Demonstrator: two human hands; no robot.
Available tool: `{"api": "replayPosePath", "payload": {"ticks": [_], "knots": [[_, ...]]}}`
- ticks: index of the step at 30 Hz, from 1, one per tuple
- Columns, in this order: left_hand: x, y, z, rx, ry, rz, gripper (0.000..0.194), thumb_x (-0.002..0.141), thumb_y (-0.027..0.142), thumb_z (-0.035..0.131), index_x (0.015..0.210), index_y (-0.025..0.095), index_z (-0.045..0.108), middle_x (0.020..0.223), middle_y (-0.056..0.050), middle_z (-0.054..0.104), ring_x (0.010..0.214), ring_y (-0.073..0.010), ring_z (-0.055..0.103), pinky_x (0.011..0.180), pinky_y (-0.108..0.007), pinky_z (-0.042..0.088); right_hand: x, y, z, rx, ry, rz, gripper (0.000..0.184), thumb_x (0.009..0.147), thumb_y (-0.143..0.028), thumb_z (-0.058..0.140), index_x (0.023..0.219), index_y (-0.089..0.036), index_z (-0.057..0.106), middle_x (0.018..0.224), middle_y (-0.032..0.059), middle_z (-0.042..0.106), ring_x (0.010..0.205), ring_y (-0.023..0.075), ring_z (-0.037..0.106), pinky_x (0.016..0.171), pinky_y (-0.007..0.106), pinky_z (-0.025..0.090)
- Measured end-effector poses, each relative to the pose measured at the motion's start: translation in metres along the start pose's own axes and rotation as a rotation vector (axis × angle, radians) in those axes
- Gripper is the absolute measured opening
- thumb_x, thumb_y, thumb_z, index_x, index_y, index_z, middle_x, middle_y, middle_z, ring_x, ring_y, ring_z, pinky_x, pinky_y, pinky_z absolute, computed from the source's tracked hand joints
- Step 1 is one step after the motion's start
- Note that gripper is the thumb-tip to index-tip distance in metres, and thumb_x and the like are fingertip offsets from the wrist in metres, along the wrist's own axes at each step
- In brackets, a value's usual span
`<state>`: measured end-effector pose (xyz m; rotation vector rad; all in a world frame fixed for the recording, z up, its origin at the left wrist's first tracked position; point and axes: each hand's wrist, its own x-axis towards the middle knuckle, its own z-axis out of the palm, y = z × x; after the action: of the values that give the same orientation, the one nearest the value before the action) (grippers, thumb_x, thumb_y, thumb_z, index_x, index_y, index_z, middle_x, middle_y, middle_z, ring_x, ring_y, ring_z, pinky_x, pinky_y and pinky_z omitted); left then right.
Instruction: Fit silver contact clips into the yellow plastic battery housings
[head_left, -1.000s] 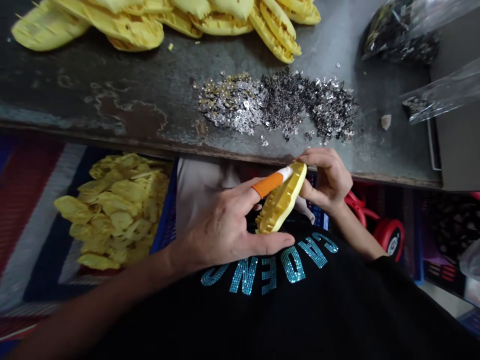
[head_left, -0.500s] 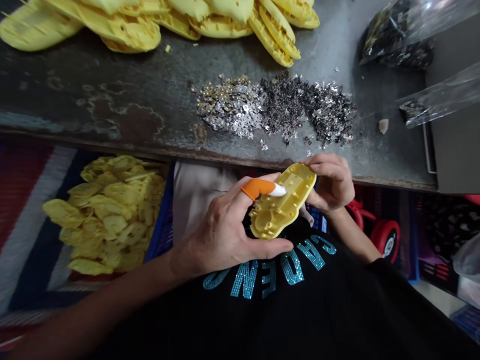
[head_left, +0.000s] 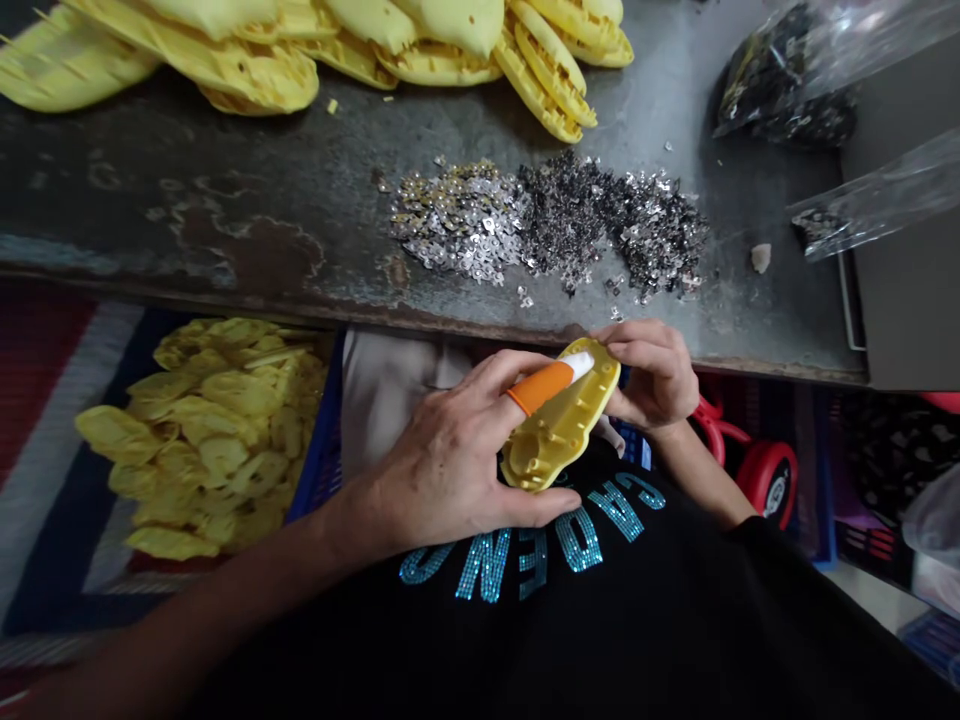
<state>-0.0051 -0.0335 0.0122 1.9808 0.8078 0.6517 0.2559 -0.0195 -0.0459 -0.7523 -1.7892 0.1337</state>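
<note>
A yellow plastic shell half [head_left: 564, 425], hollow side up with small posts and ribs inside, is held tilted just off the table's near edge. My left hand [head_left: 450, 455] grips its lower left end, thumb along the near edge. The index finger of that hand wears an orange and white finger cover [head_left: 546, 386] and presses into the hollow near the far end. My right hand [head_left: 658, 372] pinches the shell's upper right end between thumb and fingers. Beyond lie heaps of small metal clips: silvery ones [head_left: 469, 230], dark ones [head_left: 566, 215] and mixed ones [head_left: 664, 240].
More yellow shells [head_left: 442, 50] are stacked along the table's [head_left: 337, 180] far side. At lower left, a heap of yellow parts [head_left: 217, 430] sits beside a blue crate wall [head_left: 319, 460]. Plastic bags of dark parts [head_left: 787, 90] stand at right. Red wheels [head_left: 766, 480] show below the table.
The shell has turned so its hollow side faces up more than a second ago. My left index finger has slid along the hollow towards the far end. Both hands keep their grip.
</note>
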Motion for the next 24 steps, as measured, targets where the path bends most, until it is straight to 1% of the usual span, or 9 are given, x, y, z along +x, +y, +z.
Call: {"api": "replayPosePath", "payload": {"ticks": [3, 7, 10, 13, 15, 16, 18, 21, 24], "knots": [[-0.002, -0.003, 0.003, -0.008, 0.002, 0.031, 0.095, 0.076, 0.046, 0.099, 0.161, 0.032, 0.059, 0.154, -0.012, 0.065, 0.134, -0.0421, 0.07, 0.113, -0.056, 0.06, 0.003, -0.003, -0.001, -0.052, -0.003, -0.029, 0.041, 0.097, -0.033, 0.077, 0.137, -0.034, 0.068, 0.108, 0.0041, 0.082, 0.088, 0.025, 0.083, 0.069, 0.041, 0.066], [-0.006, -0.01, 0.011, -0.125, 0.035, 0.009, 0.095, 0.078, 0.031, 0.097, 0.163, 0.038, 0.056, 0.159, -0.008, 0.064, 0.138, -0.0402, 0.067, 0.12, -0.056, 0.055, 0.005, -0.005, -0.002, -0.066, -0.004, -0.055, 0.041, 0.097, -0.029, 0.078, 0.137, -0.031, 0.068, 0.109, 0.0041, 0.082, 0.091, 0.023, 0.083, 0.073, 0.039, 0.067], [-0.008, -0.012, 0.014, -0.181, 0.058, -0.01, 0.09, 0.078, 0.03, 0.097, 0.159, 0.039, 0.06, 0.162, -0.006, 0.063, 0.143, -0.0409, 0.063, 0.127, -0.058, 0.048, 0.006, -0.003, -0.001, -0.066, 0.002, -0.095, 0.041, 0.097, -0.029, 0.079, 0.136, -0.03, 0.069, 0.108, 0.0042, 0.082, 0.091, 0.0223, 0.083, 0.073, 0.037, 0.068], [-0.01, -0.012, 0.012, -0.235, 0.085, -0.09, 0.096, 0.074, 0.031, 0.101, 0.161, 0.039, 0.061, 0.164, -0.005, 0.063, 0.15, -0.0429, 0.059, 0.131, -0.06, 0.045, 0.009, -0.003, -0.001, -0.056, 0.015, -0.072, 0.037, 0.098, -0.033, 0.078, 0.134, -0.033, 0.068, 0.108, 0.0029, 0.083, 0.09, 0.0227, 0.082, 0.074, 0.039, 0.066], [-0.011, -0.012, 0.01, -0.324, 0.029, -0.217, 0.105, 0.071, 0.032, 0.103, 0.165, 0.039, 0.058, 0.165, -0.006, 0.063, 0.15, -0.0435, 0.059, 0.122, -0.056, 0.055, 0.014, -0.006, -0.002, -0.034, -0.034, 0.0, 0.033, 0.099, -0.035, 0.077, 0.131, -0.032, 0.07, 0.111, 0.0036, 0.082, 0.095, 0.023, 0.081, 0.081, 0.041, 0.065], [-0.011, -0.013, 0.008, -0.411, -0.01, -0.281, 0.106, 0.072, 0.033, 0.103, 0.167, 0.039, 0.056, 0.165, -0.007, 0.064, 0.148, -0.0426, 0.062, 0.114, -0.05, 0.061, 0.017, -0.007, -0.002, -0.012, -0.088, 0.06, 0.03, 0.1, -0.036, 0.076, 0.129, -0.031, 0.071, 0.112, 0.0042, 0.082, 0.098, 0.023, 0.08, 0.085, 0.041, 0.065], [-0.011, -0.016, 0.007, -0.678, -0.056, -0.37, 0.097, 0.081, 0.041, 0.097, 0.168, 0.038, 0.056, 0.16, -0.009, 0.069, 0.137, -0.0385, 0.071, 0.096, -0.039, 0.067, 0.025, -0.009, -0.004, 0.074, -0.215, 0.24, 0.025, 0.102, -0.038, 0.075, 0.124, -0.027, 0.075, 0.112, 0.0045, 0.081, 0.1, 0.0216, 0.077, 0.088, 0.039, 0.063], [-0.009, -0.021, 0.009, -1.096, -0.027, -0.404, 0.081, 0.093, 0.057, 0.08, 0.168, 0.037, 0.054, 0.148, -0.007, 0.077, 0.116, -0.0341, 0.082, 0.075, -0.031, 0.068, 0.033, -0.01, -0.007, 0.301, -0.303, 0.52, 0.028, 0.1, -0.041, 0.082, 0.122, -0.024, 0.08, 0.106, 0.0024, 0.077, 0.093, 0.0166, 0.073, 0.082, 0.031, 0.061], [-0.006, -0.022, 0.01, -1.275, -0.079, -0.396, 0.082, 0.093, 0.063, 0.073, 0.167, 0.032, 0.055, 0.144, -0.006, 0.079, 0.109, -0.0357, 0.083, 0.062, -0.029, 0.065, 0.033, -0.01, -0.008, 0.486, -0.3, 0.65, 0.04, 0.096, -0.041, 0.087, 0.132, -0.024, 0.08, 0.108, 0.0021, 0.076, 0.094, 0.0152, 0.073, 0.083, 0.028, 0.061]]}}
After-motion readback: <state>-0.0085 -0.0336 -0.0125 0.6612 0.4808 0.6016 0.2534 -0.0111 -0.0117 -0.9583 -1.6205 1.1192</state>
